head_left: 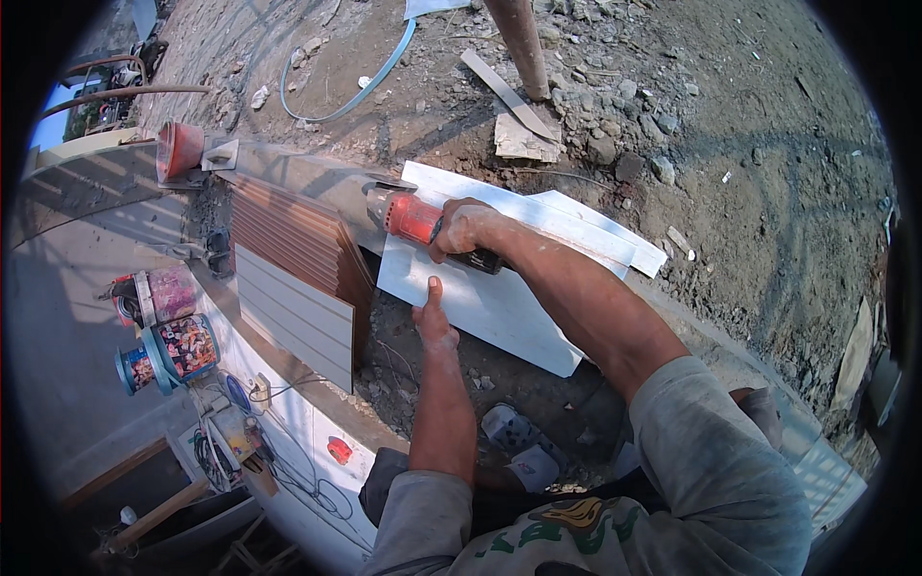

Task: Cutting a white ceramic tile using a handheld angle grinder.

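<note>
The right hand (466, 228) has its fingers clamped around the grinder (413, 219), which lies over the tile (495, 307), long axis pointing far-left, while the left hand (435, 319) is at the near edge, its grip unclear.

Stony dirt ground (768, 187) lies in dappled sunlight.

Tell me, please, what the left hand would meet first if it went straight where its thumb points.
The left hand would probably meet the right hand first, closed around the red cylindrical power tool over the flat white tile; heights are unclear.
</note>
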The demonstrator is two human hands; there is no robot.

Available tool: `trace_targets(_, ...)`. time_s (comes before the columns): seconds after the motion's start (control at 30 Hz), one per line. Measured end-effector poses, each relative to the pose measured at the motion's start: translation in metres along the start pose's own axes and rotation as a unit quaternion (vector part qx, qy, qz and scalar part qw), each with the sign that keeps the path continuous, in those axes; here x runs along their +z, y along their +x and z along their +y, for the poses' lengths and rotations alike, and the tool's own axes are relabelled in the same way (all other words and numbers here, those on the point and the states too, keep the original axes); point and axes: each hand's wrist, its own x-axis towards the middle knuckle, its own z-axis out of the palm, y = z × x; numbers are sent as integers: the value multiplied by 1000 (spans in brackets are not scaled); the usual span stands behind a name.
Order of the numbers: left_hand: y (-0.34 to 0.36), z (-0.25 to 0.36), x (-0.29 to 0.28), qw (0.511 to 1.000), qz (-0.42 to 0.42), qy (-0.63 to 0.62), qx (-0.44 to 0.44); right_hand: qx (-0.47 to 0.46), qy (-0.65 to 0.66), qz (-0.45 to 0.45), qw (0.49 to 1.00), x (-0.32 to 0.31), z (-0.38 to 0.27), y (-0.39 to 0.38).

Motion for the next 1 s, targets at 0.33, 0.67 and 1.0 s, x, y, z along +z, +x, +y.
trace_targets(0.33, 0, -2, 0, 1000, 6, -3, -5, -21, 14, 13, 1000, -1, 5, -5)
trace_targets(0.67, -3, -2, 1, 1000, -17, -5, 12, -11, 14, 4, 1000, 0, 9, -8)
trace_targets(1.0, 0, -6, -3, 999, -38, -16, 29, 5, 10, 3, 1000, 0, 10, -15)
